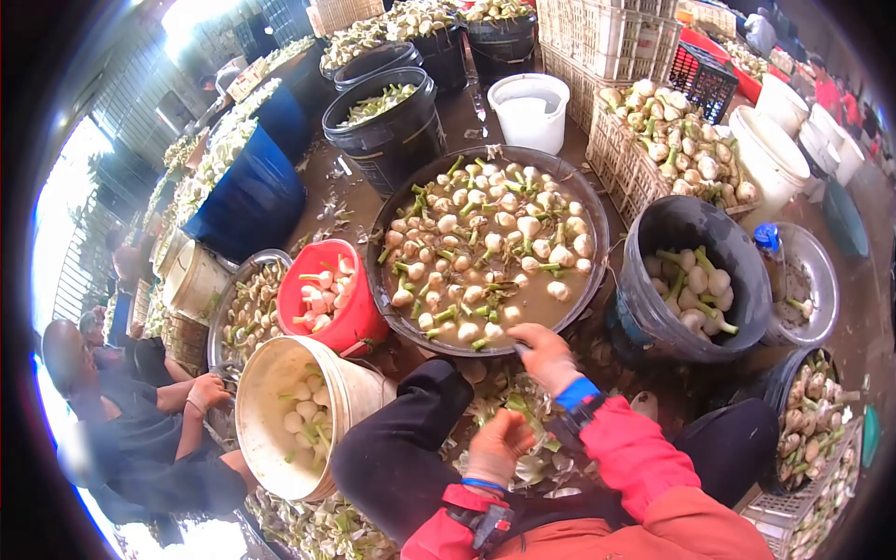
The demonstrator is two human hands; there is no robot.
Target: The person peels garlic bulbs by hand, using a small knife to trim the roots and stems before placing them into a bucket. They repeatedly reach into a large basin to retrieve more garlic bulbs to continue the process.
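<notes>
My right hand point(545, 357) is at the near rim of a wide dark basin point(604, 219) of muddy water, its fingers closed round a small dark tool. White bulbs with green stems point(504, 219) float in the basin. Lower and to the left, my left hand point(501, 441) is over a pile of leafy trimmings point(537, 411), its fingers curled; anything inside them is too small to make out. A red bucket point(355, 308) of bulbs stands left of the basin, with a cream bucket point(359, 392) of bulbs nearer me. To the right is a grey bucket point(653, 308) holding trimmed bulbs.
A crate point(621, 177) heaped with bulbs stands behind on the right, near a white bucket point(529, 117). Black and blue tubs line the back left. A co-worker point(140, 448) sits at the left. A metal bowl point(826, 271) and a dark tub of bulbs point(810, 420) are at the right.
</notes>
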